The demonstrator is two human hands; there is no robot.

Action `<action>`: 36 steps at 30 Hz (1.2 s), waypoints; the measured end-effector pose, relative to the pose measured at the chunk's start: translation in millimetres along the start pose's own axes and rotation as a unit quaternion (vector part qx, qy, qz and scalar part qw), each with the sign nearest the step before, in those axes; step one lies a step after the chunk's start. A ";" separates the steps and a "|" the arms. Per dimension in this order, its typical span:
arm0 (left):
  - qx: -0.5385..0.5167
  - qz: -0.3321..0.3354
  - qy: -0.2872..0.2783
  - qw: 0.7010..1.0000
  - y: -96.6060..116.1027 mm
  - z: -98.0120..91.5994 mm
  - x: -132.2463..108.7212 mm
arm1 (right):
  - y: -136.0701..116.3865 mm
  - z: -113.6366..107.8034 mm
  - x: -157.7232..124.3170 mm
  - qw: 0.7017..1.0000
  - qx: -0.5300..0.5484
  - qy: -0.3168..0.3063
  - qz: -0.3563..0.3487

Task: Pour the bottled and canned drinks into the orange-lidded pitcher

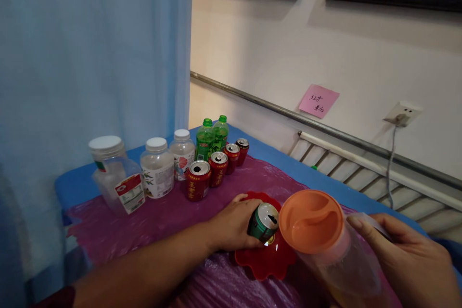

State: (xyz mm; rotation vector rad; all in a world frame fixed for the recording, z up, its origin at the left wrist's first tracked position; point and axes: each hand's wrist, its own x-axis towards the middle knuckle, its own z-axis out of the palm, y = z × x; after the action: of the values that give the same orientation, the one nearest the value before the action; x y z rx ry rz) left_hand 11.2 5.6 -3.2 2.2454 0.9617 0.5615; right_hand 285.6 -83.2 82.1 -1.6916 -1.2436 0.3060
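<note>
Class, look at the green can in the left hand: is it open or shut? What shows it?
Open: the green can shows a dark hole in its silver top.

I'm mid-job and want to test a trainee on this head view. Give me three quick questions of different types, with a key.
1. Multiple choice. What does the left hand hold?
A) a red can
B) a green can
C) a white-lidded jar
2. True or false: the orange lid is off the pitcher, lying on the purple sheet.
3. Count. How many green bottles stand on the blue table?

Key:
1. B.
2. False; the orange lid sits on top of the pitcher, which the right hand holds.
3. Two.
</note>
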 end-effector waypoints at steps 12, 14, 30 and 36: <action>-0.003 0.004 -0.001 1.000 -0.3 -0.5 -0.4 | 2.3 0.7 -0.5 1.000 0.008 0.005 -0.004; -0.004 0.004 -0.001 1.000 0.4 -0.4 -0.5 | 3.2 0.1 0.1 1.000 0.002 0.003 0.002; 0.001 0.002 -0.002 1.000 2.1 -1.3 -0.4 | 3.0 -0.6 1.2 1.000 -0.014 -0.009 0.015; -0.002 0.001 -0.003 1.000 2.0 -2.0 0.1 | -2.3 -0.2 -0.5 1.000 -0.005 -0.004 0.008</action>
State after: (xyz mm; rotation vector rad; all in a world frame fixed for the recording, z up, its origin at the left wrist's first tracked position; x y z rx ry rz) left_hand 11.0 5.3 -0.4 2.2431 0.9543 0.5569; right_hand 284.2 -83.7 83.9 -1.7115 -1.2391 0.3171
